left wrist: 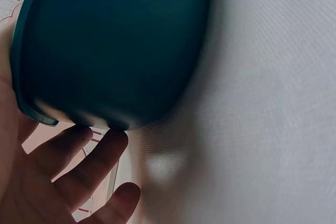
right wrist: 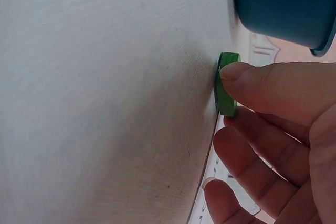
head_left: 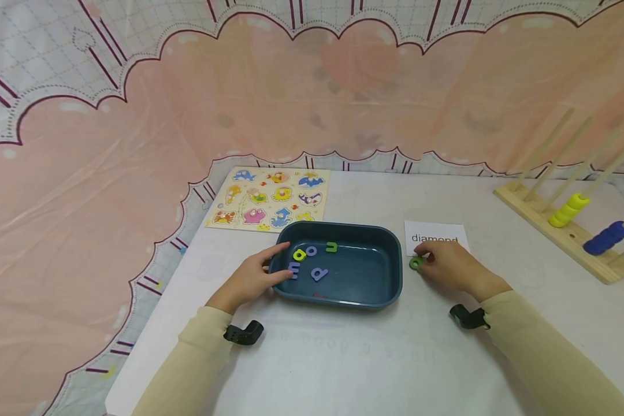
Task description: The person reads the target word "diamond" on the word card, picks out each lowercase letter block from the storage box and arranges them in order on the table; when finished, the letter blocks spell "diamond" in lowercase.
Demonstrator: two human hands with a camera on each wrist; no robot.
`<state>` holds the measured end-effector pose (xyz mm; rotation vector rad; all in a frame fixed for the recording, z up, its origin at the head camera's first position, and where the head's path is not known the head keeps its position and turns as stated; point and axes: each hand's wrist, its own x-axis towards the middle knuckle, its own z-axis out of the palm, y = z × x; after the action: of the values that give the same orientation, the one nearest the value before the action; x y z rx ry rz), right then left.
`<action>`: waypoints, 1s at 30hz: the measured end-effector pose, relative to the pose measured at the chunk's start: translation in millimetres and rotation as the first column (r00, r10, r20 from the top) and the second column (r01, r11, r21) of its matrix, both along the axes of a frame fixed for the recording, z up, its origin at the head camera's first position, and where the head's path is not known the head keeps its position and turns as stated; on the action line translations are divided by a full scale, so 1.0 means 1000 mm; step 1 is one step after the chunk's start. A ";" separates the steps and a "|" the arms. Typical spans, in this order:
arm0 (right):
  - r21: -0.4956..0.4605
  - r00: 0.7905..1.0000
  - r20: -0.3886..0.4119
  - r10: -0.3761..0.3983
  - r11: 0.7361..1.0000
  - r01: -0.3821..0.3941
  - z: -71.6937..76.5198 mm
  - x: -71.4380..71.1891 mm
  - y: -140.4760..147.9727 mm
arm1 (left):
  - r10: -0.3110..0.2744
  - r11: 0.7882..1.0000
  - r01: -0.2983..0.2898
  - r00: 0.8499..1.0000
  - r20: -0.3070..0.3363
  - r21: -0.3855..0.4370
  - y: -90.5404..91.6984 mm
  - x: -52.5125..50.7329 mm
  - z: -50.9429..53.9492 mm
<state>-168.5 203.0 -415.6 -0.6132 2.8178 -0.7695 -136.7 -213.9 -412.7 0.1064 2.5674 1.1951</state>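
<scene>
At left, a thin, flat board point(head_left: 268, 207) bears brightly coloured sea-animal shapes. The left hand point(head_left: 249, 277) curls round the near-left end of a smooth, glossy dark-blue tray point(head_left: 361, 268), thumb over the rim and fingertips against the rounded outer wall, its grasp no wider than that rim. Towards the tray's left side lie small, chunky letters: a purple m point(head_left: 293, 267), a yellow looped piece point(head_left: 295, 255), a purple ring point(head_left: 307, 252), a purple looped letter with a stem point(head_left: 318, 274) and a green arch-shaped letter point(head_left: 331, 247). To the right, on the white, finely textured table surface point(head_left: 343, 358), the right hand point(head_left: 449, 266) pinches a thick green ring-shaped letter point(right wrist: 227, 93) between thumb and fingers, the gap closed to its size, at the lower-left corner of a white card point(head_left: 437, 229) printed "diamond". At far right, a pale wooden rack point(head_left: 541, 209) carries upright rods, yellow beads point(head_left: 567, 211) and blue beads point(head_left: 607, 238).
</scene>
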 end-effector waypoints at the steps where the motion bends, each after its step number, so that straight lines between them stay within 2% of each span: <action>1: 0.000 1.000 -0.001 0.000 1.000 0.000 0.000 0.000 0.000 | 0.001 1.000 -0.001 1.000 0.000 -0.001 0.000 0.000 0.000; 14: 0.005 1.000 -0.019 0.008 1.000 -0.008 -0.005 -0.002 0.001 | 0.013 1.000 -0.013 1.000 0.004 -0.005 0.002 0.001 0.002; 25: 0.001 1.000 -0.015 -0.005 1.000 0.005 -0.003 -0.001 0.001 | 0.024 1.000 -0.024 1.000 -0.007 0.004 0.002 0.001 -0.001; 30: 0.015 1.000 -0.015 -0.017 1.000 0.017 0.004 0.001 0.002 | 0.029 0.999 -0.029 0.999 -0.015 0.016 0.002 0.002 -0.002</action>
<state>-167.6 205.3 -411.3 -0.5957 2.8438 -0.7495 -134.8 -211.6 -414.7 0.0822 2.5817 1.2301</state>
